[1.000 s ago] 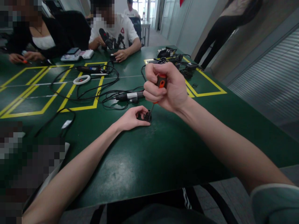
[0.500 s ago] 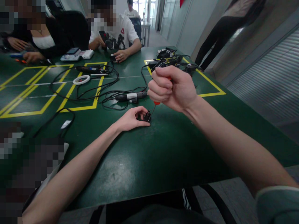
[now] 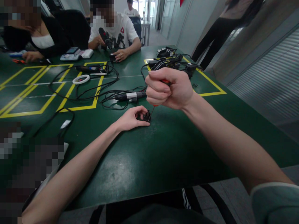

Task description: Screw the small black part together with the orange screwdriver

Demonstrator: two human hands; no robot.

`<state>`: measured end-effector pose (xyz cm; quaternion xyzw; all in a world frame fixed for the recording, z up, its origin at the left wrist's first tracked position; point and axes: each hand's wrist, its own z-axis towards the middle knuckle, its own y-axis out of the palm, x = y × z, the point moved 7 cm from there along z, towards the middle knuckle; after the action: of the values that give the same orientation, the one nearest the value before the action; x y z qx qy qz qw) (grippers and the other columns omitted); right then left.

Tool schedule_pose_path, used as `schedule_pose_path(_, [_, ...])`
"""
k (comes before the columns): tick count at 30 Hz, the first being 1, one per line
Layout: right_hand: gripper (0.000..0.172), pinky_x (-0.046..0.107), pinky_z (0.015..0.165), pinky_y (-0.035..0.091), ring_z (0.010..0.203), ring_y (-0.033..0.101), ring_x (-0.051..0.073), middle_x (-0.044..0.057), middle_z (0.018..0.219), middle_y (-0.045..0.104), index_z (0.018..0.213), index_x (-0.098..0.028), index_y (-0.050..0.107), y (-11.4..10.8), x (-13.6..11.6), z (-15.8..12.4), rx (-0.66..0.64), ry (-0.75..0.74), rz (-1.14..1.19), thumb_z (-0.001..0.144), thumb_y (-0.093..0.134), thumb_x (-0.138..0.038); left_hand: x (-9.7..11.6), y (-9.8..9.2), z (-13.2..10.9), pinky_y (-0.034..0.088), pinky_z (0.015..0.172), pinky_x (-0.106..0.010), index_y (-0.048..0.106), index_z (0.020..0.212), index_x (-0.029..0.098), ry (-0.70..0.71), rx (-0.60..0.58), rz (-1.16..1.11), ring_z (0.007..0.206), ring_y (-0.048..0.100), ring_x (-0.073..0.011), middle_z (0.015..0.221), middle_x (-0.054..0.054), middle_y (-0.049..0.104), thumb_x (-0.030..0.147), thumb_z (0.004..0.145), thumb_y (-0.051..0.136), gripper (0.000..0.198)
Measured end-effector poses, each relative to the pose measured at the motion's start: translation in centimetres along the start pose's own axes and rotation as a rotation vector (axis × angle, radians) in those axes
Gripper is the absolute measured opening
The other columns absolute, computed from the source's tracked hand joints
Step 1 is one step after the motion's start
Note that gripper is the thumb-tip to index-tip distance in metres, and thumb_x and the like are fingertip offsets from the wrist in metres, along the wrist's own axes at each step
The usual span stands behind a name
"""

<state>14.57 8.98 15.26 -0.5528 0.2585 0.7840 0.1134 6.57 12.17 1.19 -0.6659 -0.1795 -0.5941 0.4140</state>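
We pin a small black part point(image 3: 147, 116) on the counter point(image 3: 149, 155) and drive a screwdriver point(image 3: 153, 109) into it.
Our left hand point(image 3: 130, 119) pinches the light, rigid part's sides; our right hand point(image 3: 167, 88) is clenched around the screwdriver's orange handle, a firm hold.

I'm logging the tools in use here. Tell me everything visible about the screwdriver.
The screwdriver has an orange handle, almost wholly hidden inside the right hand, and a thin metal shaft. It slants down and left, its tip at the small black part that the left hand steadies on the green table.
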Motion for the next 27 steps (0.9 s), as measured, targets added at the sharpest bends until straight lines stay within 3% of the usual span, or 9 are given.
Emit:
schedule_pose_path(3, [0.06,0.014,0.041,0.033,0.039,0.016,0.007,-0.008,0.045,0.017,0.051,-0.021,0.028,0.3,0.3,0.2,-0.104,0.063,-0.003,0.111,0.028,-0.019,0.1,0.0,0.0,0.041,0.068,-0.025,0.065,0.09,0.017,0.0,0.004,-0.002,0.069,0.05,-0.0107,0.076,0.005,0.059,0.031,0.066,0.09,0.038])
schedule_pose_path(10, [0.056,0.013,0.038,0.038,0.038,0.018,0.008,-0.008,0.045,0.022,0.055,-0.025,0.025,-0.3,1.8,1.5,-0.137,0.178,0.08,0.111,0.035,-0.025,0.4,0.0,-0.2,0.042,0.068,-0.026,0.067,0.09,0.016,-0.009,0.002,0.015,0.069,0.052,-0.0114,0.077,0.004,0.06,0.03,0.067,0.089,0.035])
schedule_pose_path(19, [0.057,0.012,0.039,0.037,0.039,0.017,0.008,-0.007,0.045,0.019,0.053,-0.021,0.032,1.3,1.2,1.7,-0.364,0.052,0.129,0.109,0.041,-0.02,0.4,0.1,-0.3,0.044,0.071,-0.027,0.066,0.089,0.017,-0.029,0.012,0.014,0.073,0.054,-0.013,0.079,0.003,0.062,0.033,0.066,0.088,0.035])
schedule_pose_path(27, [0.056,0.012,0.038,0.038,0.04,0.02,0.008,-0.007,0.045,0.022,0.055,-0.023,0.035,0.9,2.2,1.8,-0.29,0.153,0.113,0.111,0.037,-0.024,0.2,0.0,-0.6,0.046,0.073,-0.029,0.066,0.094,0.016,-0.057,0.005,0.078,0.075,0.056,-0.0146,0.081,0.002,0.063,0.037,0.07,0.086,0.037])
